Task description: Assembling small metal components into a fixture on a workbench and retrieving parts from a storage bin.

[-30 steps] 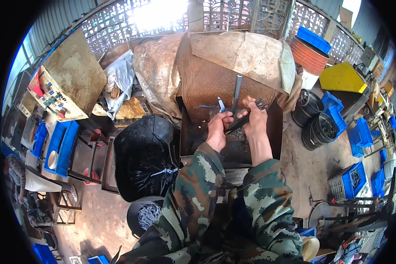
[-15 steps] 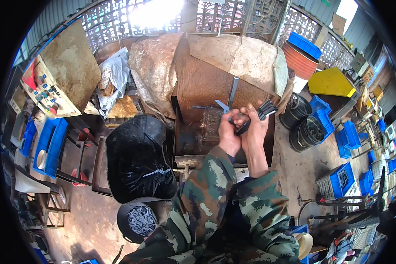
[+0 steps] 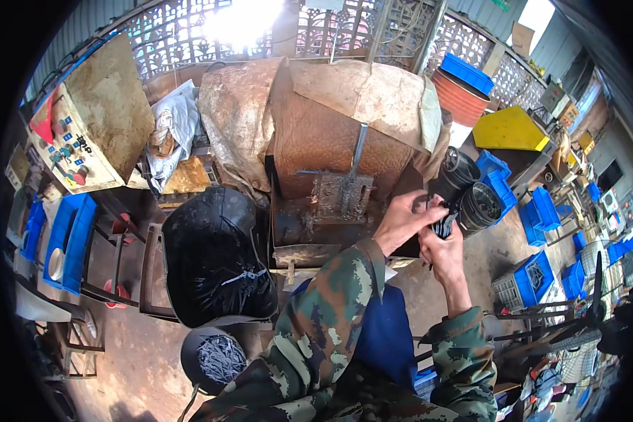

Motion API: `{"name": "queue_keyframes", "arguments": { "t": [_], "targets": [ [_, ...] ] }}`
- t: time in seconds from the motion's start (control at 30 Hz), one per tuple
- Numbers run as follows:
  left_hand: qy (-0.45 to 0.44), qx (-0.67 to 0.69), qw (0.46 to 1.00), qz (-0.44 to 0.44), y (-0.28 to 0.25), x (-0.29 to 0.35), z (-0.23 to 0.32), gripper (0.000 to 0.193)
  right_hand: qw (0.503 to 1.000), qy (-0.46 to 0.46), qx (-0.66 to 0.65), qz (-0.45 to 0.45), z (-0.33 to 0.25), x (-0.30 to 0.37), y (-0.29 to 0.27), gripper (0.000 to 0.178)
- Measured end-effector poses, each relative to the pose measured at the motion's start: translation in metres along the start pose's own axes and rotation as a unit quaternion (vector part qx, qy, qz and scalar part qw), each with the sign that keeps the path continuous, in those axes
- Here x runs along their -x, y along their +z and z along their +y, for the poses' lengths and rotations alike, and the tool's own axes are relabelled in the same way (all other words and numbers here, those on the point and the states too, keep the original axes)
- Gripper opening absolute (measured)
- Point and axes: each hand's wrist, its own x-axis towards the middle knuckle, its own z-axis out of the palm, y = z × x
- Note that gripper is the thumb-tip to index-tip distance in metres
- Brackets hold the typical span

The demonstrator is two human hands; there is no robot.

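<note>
My right hand [image 3: 444, 254] is closed round a bundle of dark, slender metal pieces [image 3: 443, 226], held to the right of the metal machine bed. From the left, my left hand [image 3: 406, 221] reaches over to the top of the same bundle, its fingers bent and closed on the dark ends there. The fingers hide part of the bundle, so its exact make-up is unclear. To the left of my hands, a greasy metal fixture block [image 3: 330, 198] with an upright bar [image 3: 359, 158] sits in the brown machine bed.
Left of the machine, a big black tub [image 3: 214, 246] holds dark metal pieces. Below it stands a black bucket [image 3: 220, 357] of grey pieces. Two black buckets [image 3: 480, 205] stand close beyond my hands. A control box [image 3: 74, 144] is at far left; a blue crate [image 3: 531, 281] is at right.
Both hands have moved right and away from over the machine bed, bringing the dark bundle along. The blue-grey piece that stuck out by my left hand no longer shows. The view has shifted slightly.
</note>
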Motion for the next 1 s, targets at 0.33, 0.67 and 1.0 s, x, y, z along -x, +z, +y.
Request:
{"name": "queue_keyframes", "arguments": {
  "t": [0.33,0.67,1.0],
  "targets": [
    [0.009,-0.090,0.990,-0.106,0.041,0.019,-0.028,0.019,0.983,0.132,0.109,-0.068,-0.007,0.036,-0.049,0.027],
    [0.006,-0.061,0.997,-0.037,0.028,0.001,-0.048,0.012,0.984,0.133,0.102,-0.067,0.012,0.048,-0.078,0.047],
    [0.027,-0.029,0.998,-0.044,0.015,0.000,-0.060,0.010,0.950,0.108,0.288,-0.050,0.007,0.070,-0.069,0.037]
  ]
}}
